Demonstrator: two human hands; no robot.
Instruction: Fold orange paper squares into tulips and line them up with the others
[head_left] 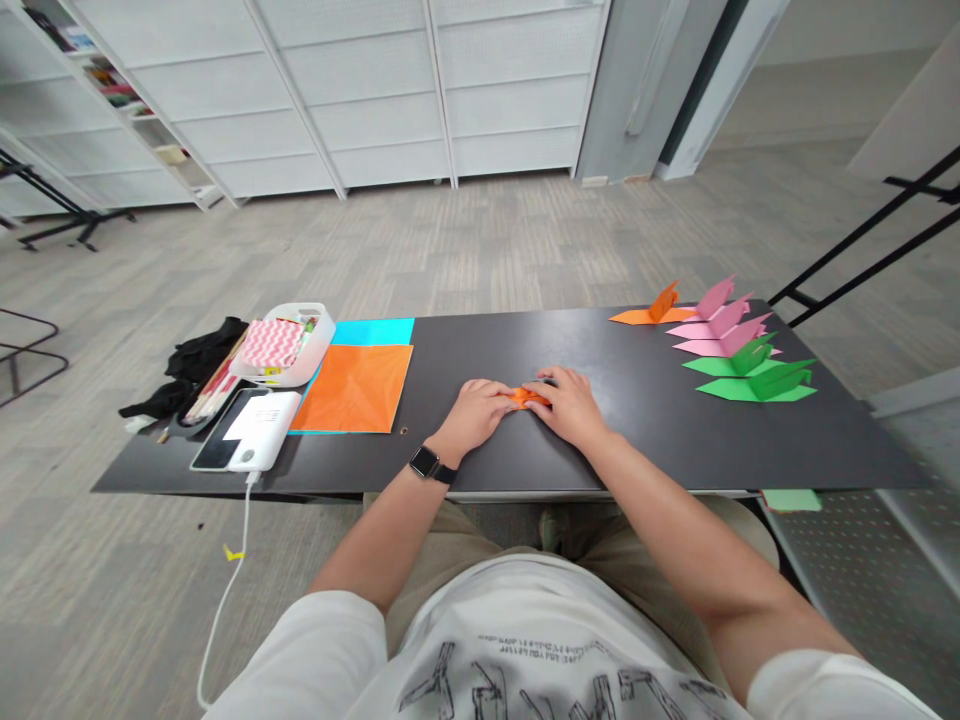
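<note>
A small piece of folded orange paper (529,397) lies on the dark table (480,350) in front of me, mostly covered by my fingers. From the left, my left hand (478,408) grips its edge with fingers pressed together; a watch is on that wrist. My right hand (574,405) holds the other side, thumb and fingers pressing the paper against the tabletop. The exact shape of the fold is hidden beneath both hands.
At the right stand an orange paper crane (654,308), several pink cranes (720,325) and green cranes (757,385). Leftward lie orange sheets (360,385), blue sheets (382,330), a white basket (319,330), a phone (232,430), a white power bank (266,430) and black cloth (199,355).
</note>
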